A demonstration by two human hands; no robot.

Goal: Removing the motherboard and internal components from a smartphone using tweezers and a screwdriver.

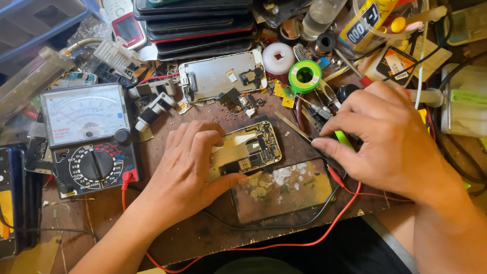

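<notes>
Opened phone chassis (252,148): on workbench (203,228), pinned under left hand (188,165), thumb along its near edge. Right hand (385,137) beside it, pinching black probe (328,161).

Left hand (187,167) on opened phone board (251,148), right hand (390,139) beside analog multimeter's (89,137) red lead (335,177).

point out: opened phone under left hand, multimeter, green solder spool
opened phone (256,147), head view, on its exposed circuit board
multimeter (89,137), head view, between scale and dial
green solder spool (305,76), head view, on its green rim
</notes>
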